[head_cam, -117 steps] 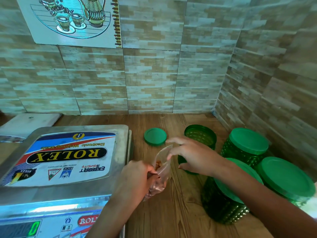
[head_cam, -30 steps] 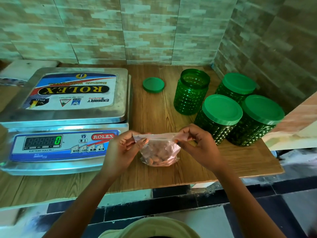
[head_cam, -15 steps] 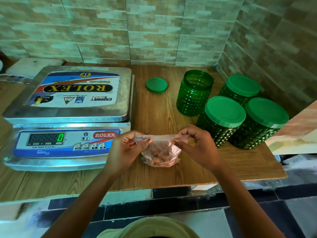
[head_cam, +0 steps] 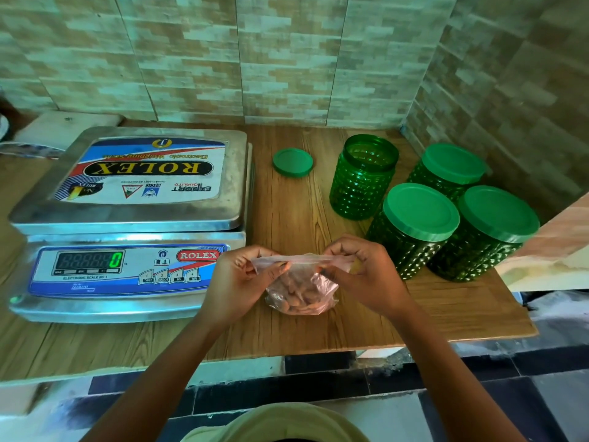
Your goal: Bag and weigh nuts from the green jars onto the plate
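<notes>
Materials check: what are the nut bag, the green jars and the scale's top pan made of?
Bag: thin clear plastic film, glossy; it crinkles and the nuts show through.
Green jars: translucent, studded walls, likely moulded plastic, though glass can't be excluded; lids look opaque matte plastic.
Scale pan: bare metal, probably stainless steel, with soft reflections, under a printed sticker.

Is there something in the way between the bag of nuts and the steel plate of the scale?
Nothing visible does. The left hand and right hand pinch the bag beside the scale's front right corner; the plate, up and left, carries nothing.
</notes>
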Demonstrator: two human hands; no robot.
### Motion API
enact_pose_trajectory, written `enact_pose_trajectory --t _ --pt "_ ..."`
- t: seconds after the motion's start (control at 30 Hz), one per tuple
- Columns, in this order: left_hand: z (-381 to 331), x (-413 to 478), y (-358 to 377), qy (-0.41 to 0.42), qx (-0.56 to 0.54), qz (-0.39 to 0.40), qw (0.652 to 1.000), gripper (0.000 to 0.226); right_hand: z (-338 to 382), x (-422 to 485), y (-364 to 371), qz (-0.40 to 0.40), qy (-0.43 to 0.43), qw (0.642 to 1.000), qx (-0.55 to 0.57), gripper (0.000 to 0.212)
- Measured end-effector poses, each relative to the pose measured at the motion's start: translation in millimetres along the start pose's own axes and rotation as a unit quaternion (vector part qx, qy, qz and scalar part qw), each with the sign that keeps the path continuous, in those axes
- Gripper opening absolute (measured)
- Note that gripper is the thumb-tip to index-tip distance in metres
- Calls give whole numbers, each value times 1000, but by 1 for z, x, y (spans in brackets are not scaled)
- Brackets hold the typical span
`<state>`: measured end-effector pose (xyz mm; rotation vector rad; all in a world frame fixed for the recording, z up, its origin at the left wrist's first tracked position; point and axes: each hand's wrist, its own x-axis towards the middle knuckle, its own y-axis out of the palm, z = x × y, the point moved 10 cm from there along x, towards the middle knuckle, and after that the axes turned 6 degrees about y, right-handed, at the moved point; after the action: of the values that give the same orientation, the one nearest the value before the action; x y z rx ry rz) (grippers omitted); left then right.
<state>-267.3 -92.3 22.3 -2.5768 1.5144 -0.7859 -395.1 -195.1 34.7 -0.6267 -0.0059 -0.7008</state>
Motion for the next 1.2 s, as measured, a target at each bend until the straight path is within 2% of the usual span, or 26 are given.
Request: enact_pose_trajectory --t 0.2,0.33,0.57,0.67,0.8,1.1,1.2 --pt "-6 5 6 32 13 29 999 17 8 2 2 -4 -16 1000 -24 9" --pt "-1 5 5 23 24 22 999 23 8 3 4 -4 -16 999 -36 12" --pt "-7 7 8 34 48 37 998 20 14 6 10 4 -12 996 -88 6" --pt "-7 7 8 41 66 31 996 16 17 8 12 -1 -20 994 -110 18" --pt "-5 4 7 36 72 16 997 14 16 8 15 8 -17 992 -122 8" --pt "-8 3 7 38 93 9 995 20 26 7 15 14 -34 988 -153 12" --pt "-11 2 5 48 97 5 994 11 28 7 15 8 -44 985 -167 12"
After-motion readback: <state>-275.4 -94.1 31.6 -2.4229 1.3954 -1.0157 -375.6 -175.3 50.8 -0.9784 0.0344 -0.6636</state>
